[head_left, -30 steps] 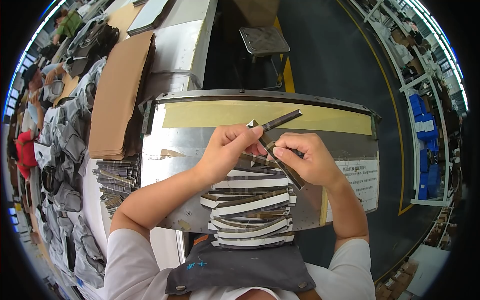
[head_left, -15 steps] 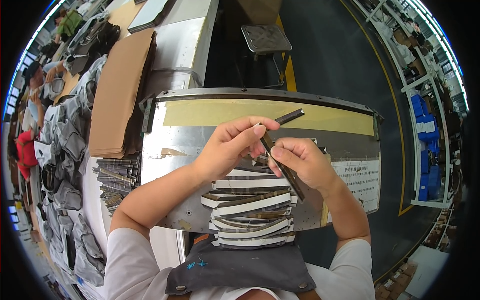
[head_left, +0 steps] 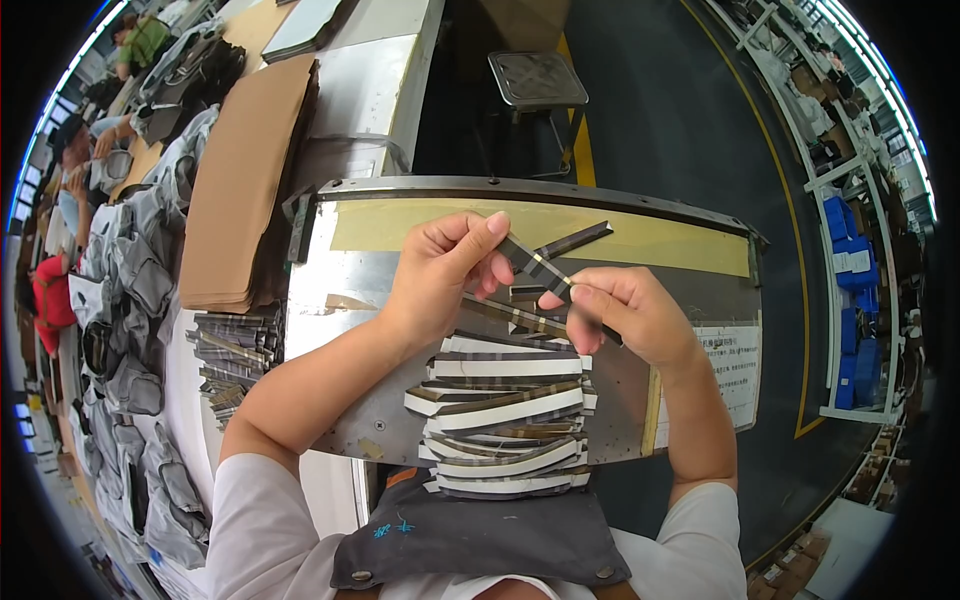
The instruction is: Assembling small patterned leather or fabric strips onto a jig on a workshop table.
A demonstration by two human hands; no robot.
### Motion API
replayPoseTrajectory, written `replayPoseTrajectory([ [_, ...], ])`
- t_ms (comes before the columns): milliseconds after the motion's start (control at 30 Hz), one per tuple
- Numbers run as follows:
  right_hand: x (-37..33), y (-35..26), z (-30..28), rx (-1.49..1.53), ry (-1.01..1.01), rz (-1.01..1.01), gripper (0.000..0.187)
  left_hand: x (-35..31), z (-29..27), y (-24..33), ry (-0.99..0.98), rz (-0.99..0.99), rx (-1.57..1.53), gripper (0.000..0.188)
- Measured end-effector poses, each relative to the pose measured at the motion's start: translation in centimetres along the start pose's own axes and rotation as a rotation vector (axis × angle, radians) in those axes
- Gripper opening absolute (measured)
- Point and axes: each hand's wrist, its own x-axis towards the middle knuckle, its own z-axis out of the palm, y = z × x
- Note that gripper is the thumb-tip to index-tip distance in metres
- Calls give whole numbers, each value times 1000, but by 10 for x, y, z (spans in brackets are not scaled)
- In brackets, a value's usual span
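Between my two hands a dark narrow strip with paler bands (head_left: 541, 262) slants down to the right. The fingers of my left hand (head_left: 450, 262) pinch its upper end. My right hand (head_left: 632, 312) grips it lower down, and a short tail sticks out past the fingers. Behind it, another dark strip (head_left: 590, 236) lies on the metal worktop (head_left: 345, 400), partly hidden. Close to my body, several dark strips with white faces (head_left: 510, 402) are piled in an uneven stack. A few loose dark strips (head_left: 515, 318) lie just beyond that pile, below my hands.
Left of the worktop are a stack of brown cardboard sheets (head_left: 245, 190) and a heap of dark strips (head_left: 237, 352). Grey bags (head_left: 135, 290) line the far left, with people beside them. A metal stool (head_left: 538, 80) stands ahead; shelving with blue bins (head_left: 850, 260) is at right.
My left hand has moved slightly left and up, my right hand slightly right. The strip now stretches across a wider gap between them, and its pale bands show.
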Motion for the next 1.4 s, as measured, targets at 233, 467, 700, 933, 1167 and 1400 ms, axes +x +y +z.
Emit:
replayPoseTrajectory([
  [233, 2, 5, -9, -28, 42, -77, 26, 4, -5, -7, 2, 66, 22, 30],
  [467, 2, 0, 1, -173, 79, 1, 20, -4, 3, -6, -167, -73, 132, 18],
  [700, 1, 1, -13, -32, -19, -32, 25, 4, -4, -5, -289, -222, -136, 37],
  [933, 5, 14, -40, -512, 334, -187, 28, 16, -12, -3, -10, 169, 705, 31],
  [1167, 8, 17, -44, -1069, 248, -265, 34, 11, -12, -25, -418, 676, 1232, 31],
  [1400, 12, 30, -17, -1204, 62, -375, 51, -4, -6, 5, -400, 452, 1399, 23],
])
